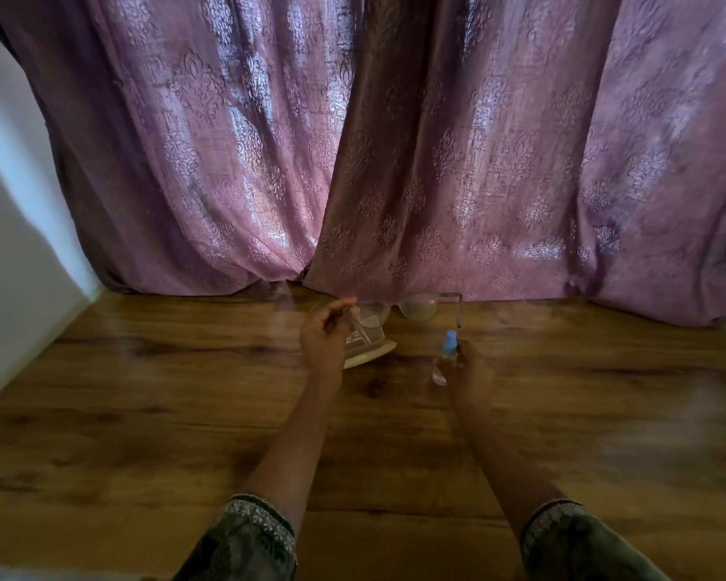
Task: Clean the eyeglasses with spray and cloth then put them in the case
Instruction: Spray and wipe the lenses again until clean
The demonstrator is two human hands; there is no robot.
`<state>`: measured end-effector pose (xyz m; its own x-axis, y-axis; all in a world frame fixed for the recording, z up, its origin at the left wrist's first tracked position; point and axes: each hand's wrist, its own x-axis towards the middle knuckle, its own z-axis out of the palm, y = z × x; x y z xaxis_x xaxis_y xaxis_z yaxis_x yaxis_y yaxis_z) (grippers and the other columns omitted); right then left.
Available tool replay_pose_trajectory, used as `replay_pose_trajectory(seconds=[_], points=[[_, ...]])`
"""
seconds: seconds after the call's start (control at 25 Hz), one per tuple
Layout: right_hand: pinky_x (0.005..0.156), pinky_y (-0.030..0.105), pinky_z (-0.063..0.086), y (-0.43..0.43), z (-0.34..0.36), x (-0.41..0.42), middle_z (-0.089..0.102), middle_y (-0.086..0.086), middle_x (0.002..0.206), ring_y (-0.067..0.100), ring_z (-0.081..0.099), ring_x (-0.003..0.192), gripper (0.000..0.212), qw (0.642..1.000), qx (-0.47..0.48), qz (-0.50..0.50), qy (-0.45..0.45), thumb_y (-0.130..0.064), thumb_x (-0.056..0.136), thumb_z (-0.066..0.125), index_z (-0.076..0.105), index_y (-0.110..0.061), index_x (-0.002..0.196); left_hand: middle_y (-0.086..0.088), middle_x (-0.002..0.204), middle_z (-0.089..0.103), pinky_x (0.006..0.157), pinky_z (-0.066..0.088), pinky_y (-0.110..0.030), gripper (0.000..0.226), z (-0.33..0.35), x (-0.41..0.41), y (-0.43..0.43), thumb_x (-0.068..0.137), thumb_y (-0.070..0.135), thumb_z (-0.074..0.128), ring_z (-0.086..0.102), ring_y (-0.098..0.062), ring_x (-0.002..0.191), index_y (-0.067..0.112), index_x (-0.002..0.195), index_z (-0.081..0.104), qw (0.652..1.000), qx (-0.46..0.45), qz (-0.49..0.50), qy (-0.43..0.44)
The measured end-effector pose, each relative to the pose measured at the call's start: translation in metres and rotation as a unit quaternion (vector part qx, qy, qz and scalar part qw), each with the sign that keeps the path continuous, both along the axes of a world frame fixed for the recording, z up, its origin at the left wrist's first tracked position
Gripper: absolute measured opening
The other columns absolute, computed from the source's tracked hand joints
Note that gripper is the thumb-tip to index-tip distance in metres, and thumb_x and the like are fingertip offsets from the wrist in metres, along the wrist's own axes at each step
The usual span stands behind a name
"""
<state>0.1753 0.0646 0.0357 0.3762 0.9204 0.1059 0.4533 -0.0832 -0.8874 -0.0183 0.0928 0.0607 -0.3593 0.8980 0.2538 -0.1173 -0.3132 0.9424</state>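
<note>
Clear-rimmed eyeglasses [418,308] are pinched by left hand [323,345] fingers; right hand [472,373] fingers wrap a blue-capped, transparent spray bottle [449,343].

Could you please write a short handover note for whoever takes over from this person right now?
Left hand: pinches the eyeglasses by one temple, above the wooden table.
Right hand: grips the spray bottle, blue cap up, near the glasses.
A pale object, possibly the case, lies under the glasses; no cloth identifiable.
Done: glasses and spray are in hand.
Left: spray, wipe, put in case.
</note>
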Motion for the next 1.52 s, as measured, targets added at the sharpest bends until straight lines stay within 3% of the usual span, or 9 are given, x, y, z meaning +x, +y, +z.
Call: replay_pose_trajectory(seconds=[0.16,0.28,0.32,0.56,0.76,1.12,1.32,1.4,1.52], points=[[0.068,0.035,0.055,0.015,-0.011,0.004,0.069,0.011,0.083,0.029,0.067,0.077,0.023,1.0,-0.023,-0.005,-0.011,-0.003,0.079,0.057,0.061,-0.008,0.101,-0.016,0.086,0.064,0.073,0.055,-0.041,0.022,0.001,-0.001,0.0,0.081,0.0,0.063,0.06,-0.029,0.076,0.019,0.087,0.07,1.0,0.005,0.005,-0.011],[0.057,0.015,0.044,0.015,-0.009,0.005,0.063,0.006,0.078,0.02,0.059,0.069,0.016,1.0,-0.022,-0.011,-0.004,0.001,0.081,0.057,0.06,-0.008,0.094,-0.014,0.087,0.065,0.058,0.051,-0.019,0.026,0.002,-0.001,-0.001,0.082,-0.003,0.061,0.061,-0.024,0.073,0.021,0.087,0.069,1.0,0.002,0.017,0.003],[0.056,0.015,0.04,0.015,-0.008,0.006,0.062,0.007,0.081,0.017,0.056,0.07,0.02,1.0,-0.024,-0.015,-0.007,0.002,0.081,0.058,0.061,-0.007,0.099,-0.014,0.087,0.065,0.056,0.049,-0.017,0.026,0.002,-0.001,0.0,0.082,-0.003,0.061,0.061,-0.023,0.071,0.021,0.086,0.069,1.0,0.001,0.018,0.006],[0.07,0.026,0.038,0.015,-0.012,0.007,0.064,0.014,0.095,0.018,0.053,0.079,0.027,0.999,-0.032,-0.025,-0.002,0.0,0.083,0.058,0.06,-0.001,0.11,-0.014,0.086,0.065,0.059,0.053,-0.022,0.024,0.005,-0.002,-0.001,0.082,-0.007,0.059,0.061,-0.027,0.071,0.015,0.088,0.068,1.0,0.002,0.015,-0.002],[0.078,0.03,0.042,0.013,-0.011,0.003,0.061,0.015,0.112,0.03,0.058,0.1,0.051,0.997,-0.051,-0.039,0.047,0.0,0.077,0.064,0.05,-0.008,0.126,-0.01,0.083,0.065,0.055,0.05,-0.014,0.022,0.006,0.0,-0.004,0.082,-0.005,0.059,0.06,-0.021,0.069,0.014,0.088,0.068,1.0,-0.001,0.011,-0.012],[0.067,0.035,0.044,-0.024,-0.028,0.019,0.062,0.015,0.101,0.033,0.06,0.081,0.011,0.989,0.017,-0.113,-0.096,-0.012,0.084,0.06,0.062,-0.005,0.093,0.002,0.08,0.068,0.065,0.055,-0.023,0.028,0.0,0.009,-0.016,0.083,-0.005,0.058,0.064,-0.011,0.071,0.021,0.086,0.069,1.0,-0.028,0.005,-0.012],[0.079,0.039,0.045,-0.048,-0.046,0.025,0.058,0.017,0.113,0.034,0.056,0.098,0.025,0.976,-0.059,-0.108,-0.181,-0.02,0.085,0.061,0.061,-0.006,0.106,-0.007,0.089,0.069,0.079,0.054,-0.045,0.026,-0.002,0.015,-0.024,0.083,-0.001,0.06,0.066,-0.027,0.088,0.022,0.088,0.069,0.999,-0.047,-0.004,0.002],[0.091,0.045,0.043,-0.055,-0.052,0.027,0.051,0.016,0.124,0.034,0.048,0.112,0.039,0.964,-0.132,-0.088,-0.213,-0.029,0.085,0.061,0.054,-0.009,0.117,-0.001,0.087,0.071,0.084,0.054,-0.049,0.029,-0.001,0.017,-0.028,0.083,-0.002,0.06,0.066,-0.031,0.093,0.025,0.084,0.07,0.999,-0.047,-0.015,-0.003],[0.092,0.042,0.043,-0.063,-0.062,0.03,0.046,0.014,0.13,0.033,0.046,0.116,0.045,0.952,-0.172,-0.064,-0.245,-0.029,0.084,0.062,0.051,-0.011,0.124,0.013,0.078,0.073,0.085,0.053,-0.05,0.031,0.001,0.019,-0.034,0.082,-0.003,0.06,0.067,-0.026,0.089,0.026,0.082,0.07,0.999,-0.042,-0.033,-0.006]])
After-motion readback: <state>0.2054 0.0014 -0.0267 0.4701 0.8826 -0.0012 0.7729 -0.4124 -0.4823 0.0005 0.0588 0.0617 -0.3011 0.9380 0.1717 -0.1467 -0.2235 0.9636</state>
